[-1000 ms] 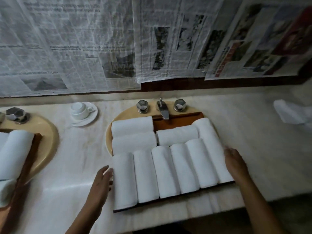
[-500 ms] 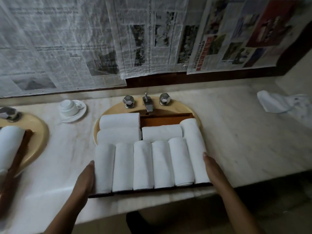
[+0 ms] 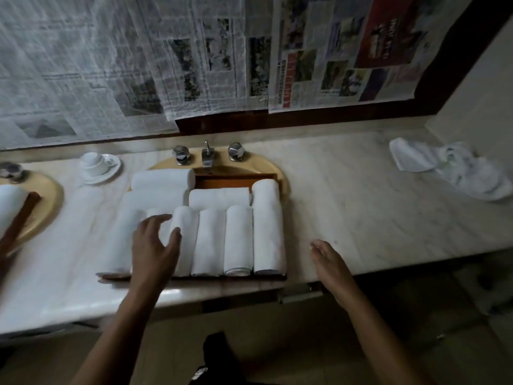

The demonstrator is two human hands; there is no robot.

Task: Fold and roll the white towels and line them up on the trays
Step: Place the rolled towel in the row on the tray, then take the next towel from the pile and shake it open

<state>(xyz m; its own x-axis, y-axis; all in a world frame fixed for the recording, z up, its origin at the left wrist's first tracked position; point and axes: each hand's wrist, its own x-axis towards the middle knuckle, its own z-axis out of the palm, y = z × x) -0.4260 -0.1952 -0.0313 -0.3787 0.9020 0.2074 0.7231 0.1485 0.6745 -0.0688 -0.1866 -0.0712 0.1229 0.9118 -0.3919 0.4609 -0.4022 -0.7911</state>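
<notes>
1. White rolled towels (image 3: pixel 238 240) lie packed side by side on the dark tray (image 3: pixel 236 182), which sits across the yellow basin (image 3: pixel 268 169) in the marble counter (image 3: pixel 361 207).
2. Behind the tray is the tap (image 3: pixel 206 158), and back left a cup on its saucer (image 3: pixel 97 163). Loose crumpled towels (image 3: pixel 449 170) lie far right, and newspaper (image 3: pixel 138 65) covers the wall.
3. The left hand (image 3: pixel 155 248) is over the left-hand rolls with fingers spread and relaxed, hiding parts of them. It is too blurred to tell if it touches.
4. The right hand (image 3: pixel 330 262) is flat with fingers straight, holding nothing, and is apart from the tray's right side.
5. Half a second ago both hands pressed the row's two ends. Now the left has come in over the towels and the right has drawn away.
</notes>
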